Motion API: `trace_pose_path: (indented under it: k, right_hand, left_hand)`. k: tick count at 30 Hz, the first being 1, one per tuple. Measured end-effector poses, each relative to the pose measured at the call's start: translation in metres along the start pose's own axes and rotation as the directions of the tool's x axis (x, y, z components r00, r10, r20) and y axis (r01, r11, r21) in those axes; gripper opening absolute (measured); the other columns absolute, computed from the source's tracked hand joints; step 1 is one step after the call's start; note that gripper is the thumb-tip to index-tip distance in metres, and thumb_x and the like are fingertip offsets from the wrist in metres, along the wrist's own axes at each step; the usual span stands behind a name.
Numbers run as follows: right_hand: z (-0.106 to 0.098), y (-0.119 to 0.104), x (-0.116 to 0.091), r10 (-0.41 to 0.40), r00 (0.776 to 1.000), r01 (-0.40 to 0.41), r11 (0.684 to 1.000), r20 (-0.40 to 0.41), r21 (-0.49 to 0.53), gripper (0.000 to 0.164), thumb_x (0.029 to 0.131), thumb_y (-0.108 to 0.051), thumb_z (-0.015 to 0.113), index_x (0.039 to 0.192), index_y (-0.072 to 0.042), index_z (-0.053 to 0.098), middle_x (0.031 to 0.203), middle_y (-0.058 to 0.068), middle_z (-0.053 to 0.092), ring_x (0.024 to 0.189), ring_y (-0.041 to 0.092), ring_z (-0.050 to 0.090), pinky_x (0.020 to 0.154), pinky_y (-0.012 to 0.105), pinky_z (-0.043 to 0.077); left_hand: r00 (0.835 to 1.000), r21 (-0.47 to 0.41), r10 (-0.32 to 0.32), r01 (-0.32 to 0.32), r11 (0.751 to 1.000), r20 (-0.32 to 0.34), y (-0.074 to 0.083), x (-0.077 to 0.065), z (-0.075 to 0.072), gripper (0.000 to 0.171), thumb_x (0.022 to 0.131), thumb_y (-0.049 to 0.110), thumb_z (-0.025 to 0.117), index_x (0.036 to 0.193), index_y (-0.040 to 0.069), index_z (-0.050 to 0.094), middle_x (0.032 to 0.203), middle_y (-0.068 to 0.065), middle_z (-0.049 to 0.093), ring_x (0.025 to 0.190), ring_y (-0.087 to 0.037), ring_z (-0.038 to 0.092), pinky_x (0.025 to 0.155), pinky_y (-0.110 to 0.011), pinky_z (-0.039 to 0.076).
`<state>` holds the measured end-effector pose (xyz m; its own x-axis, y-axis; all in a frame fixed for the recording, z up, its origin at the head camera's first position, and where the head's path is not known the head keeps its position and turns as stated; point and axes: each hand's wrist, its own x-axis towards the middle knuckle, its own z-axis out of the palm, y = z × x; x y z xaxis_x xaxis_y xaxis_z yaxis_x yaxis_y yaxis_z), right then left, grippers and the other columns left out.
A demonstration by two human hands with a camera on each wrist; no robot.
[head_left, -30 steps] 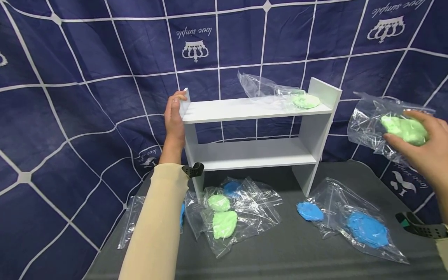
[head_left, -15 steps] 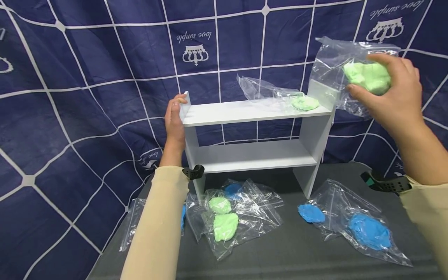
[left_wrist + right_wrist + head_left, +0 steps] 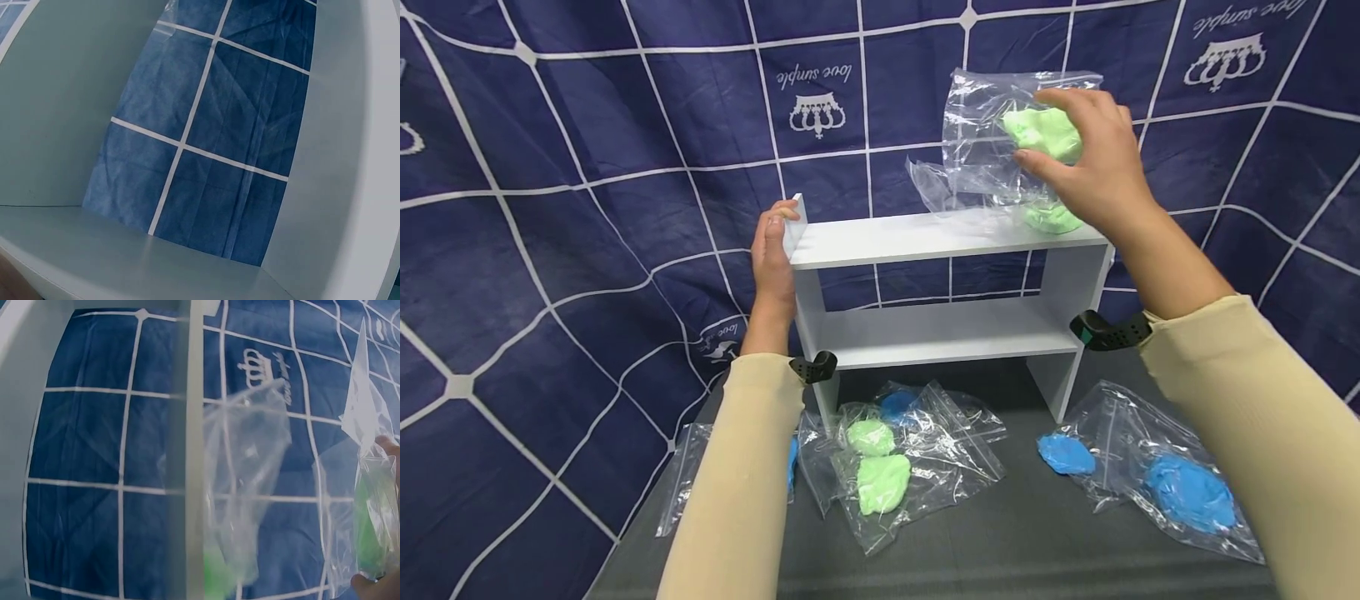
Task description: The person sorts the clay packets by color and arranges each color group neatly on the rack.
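Right hand (image 3: 1101,158): thumb and fingers curved partway closed, holding a pale green, soft-looking lump (image 3: 1037,132) in a clear plastic zip bag (image 3: 977,104). The held lump is raised above the right part of the upper board of a white two-tier shelf unit (image 3: 940,329); the bag's loose end spreads to the left.

Left hand (image 3: 771,254): fingers curled over the shelf unit's left side panel, gripping it near the top.

Upper board, right end: a second pale green, flattened lump (image 3: 1049,219) with a clear crumpled bag (image 3: 934,185) extending left. The held bag overlaps this one in the head view; cannot tell whether they touch.

Dark grey table (image 3: 985,542), left of centre: two pale green lumps (image 3: 882,483) among clear bags, with a round blue lump (image 3: 898,405) just beyond them. Right: a small blue lump (image 3: 1066,454) and a larger blue lump (image 3: 1191,493) nearer, with clear plastic around them. Far side: navy cloth (image 3: 715,108) with a white grid.
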<state>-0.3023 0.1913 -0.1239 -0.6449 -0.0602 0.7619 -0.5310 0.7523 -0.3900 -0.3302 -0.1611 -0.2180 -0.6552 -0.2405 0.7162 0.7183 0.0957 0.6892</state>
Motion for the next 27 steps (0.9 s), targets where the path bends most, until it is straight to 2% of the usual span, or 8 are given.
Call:
trace_pose_path:
  k: [7,12,14,15,17,21,23,27]
  right_hand:
    - [0.035,-0.008,0.012,-0.063,0.996,0.063,0.998,0.056,0.006,0.056,0.091,-0.028,0.072,0.143,-0.017,0.054,0.150,0.011,0.049,0.142,0.029,0.039,0.119,0.043,0.024]
    - [0.061,-0.003,0.009,-0.079,0.993,0.081,0.996,0.092,-0.021,0.052,0.090,-0.027,0.074,0.138,-0.014,0.059,0.147,0.014,0.051,0.140,0.035,0.042,0.119,0.048,0.027]
    - [0.071,0.000,0.006,-0.065,0.988,0.074,0.996,0.140,-0.058,0.051,0.091,-0.029,0.073,0.138,-0.014,0.059,0.148,0.015,0.051,0.140,0.039,0.042,0.117,0.053,0.030]
    - [0.075,0.002,0.004,-0.054,0.983,0.069,0.994,0.174,-0.084,0.051,0.092,-0.030,0.072,0.138,-0.014,0.059,0.149,0.016,0.050,0.139,0.041,0.042,0.116,0.056,0.031]
    - [0.081,0.006,-0.001,-0.033,0.967,0.070,0.988,0.251,-0.140,0.052,0.093,-0.034,0.070,0.139,-0.016,0.058,0.149,0.016,0.049,0.139,0.044,0.042,0.113,0.059,0.034]
    - [0.082,0.008,-0.007,0.000,0.917,0.098,0.969,0.399,-0.227,0.053,0.096,-0.041,0.063,0.144,-0.020,0.053,0.153,0.016,0.046,0.142,0.044,0.040,0.113,0.062,0.034]
    - [0.082,0.008,-0.007,0.013,0.897,0.108,0.963,0.441,-0.247,0.053,0.098,-0.042,0.060,0.146,-0.021,0.052,0.155,0.015,0.045,0.143,0.043,0.038,0.114,0.061,0.033]
    - [0.082,0.006,-0.005,0.028,0.873,0.129,0.950,0.487,-0.285,0.054,0.100,-0.043,0.054,0.148,-0.019,0.049,0.156,0.016,0.043,0.145,0.042,0.035,0.118,0.058,0.028]
  left_hand:
    - [1.000,0.005,-0.011,0.011,1.000,-0.006,-0.006,0.001,-0.001,0.042,0.096,0.025,0.036,0.110,-0.012,0.050,0.146,-0.021,0.050,0.142,-0.023,0.039,0.115,-0.025,0.027]
    - [1.000,0.002,-0.003,0.003,1.000,-0.021,-0.028,0.010,-0.004,0.033,0.097,0.029,0.036,0.102,0.005,0.058,0.145,-0.015,0.053,0.141,-0.018,0.041,0.115,-0.026,0.028]
    - [1.000,-0.004,0.003,-0.003,1.000,-0.025,-0.034,0.012,-0.005,0.030,0.096,0.033,0.037,0.100,0.012,0.059,0.143,-0.012,0.055,0.140,-0.016,0.042,0.115,-0.026,0.028]
    - [1.000,-0.009,0.006,-0.007,1.000,-0.026,-0.036,0.012,-0.005,0.031,0.096,0.034,0.038,0.099,0.011,0.059,0.143,-0.011,0.056,0.139,-0.014,0.043,0.115,-0.026,0.028]
    - [1.000,-0.008,0.007,-0.007,1.000,-0.027,-0.039,0.012,-0.004,0.035,0.095,0.037,0.039,0.099,0.008,0.059,0.142,-0.009,0.057,0.138,-0.012,0.043,0.115,-0.026,0.029]
    - [1.000,0.000,0.010,-0.010,1.000,-0.023,-0.039,0.010,-0.004,0.043,0.094,0.040,0.041,0.103,0.001,0.058,0.141,-0.008,0.058,0.139,-0.012,0.043,0.116,-0.028,0.028]
    - [1.000,0.003,0.008,-0.008,1.000,-0.019,-0.038,0.011,-0.004,0.040,0.094,0.040,0.040,0.102,0.005,0.058,0.142,-0.008,0.057,0.139,-0.013,0.042,0.116,-0.028,0.028]
    - [1.000,0.003,-0.002,0.002,1.000,-0.011,-0.035,0.012,-0.004,0.039,0.096,0.035,0.038,0.105,0.002,0.056,0.144,-0.010,0.055,0.141,-0.016,0.040,0.116,-0.028,0.026]
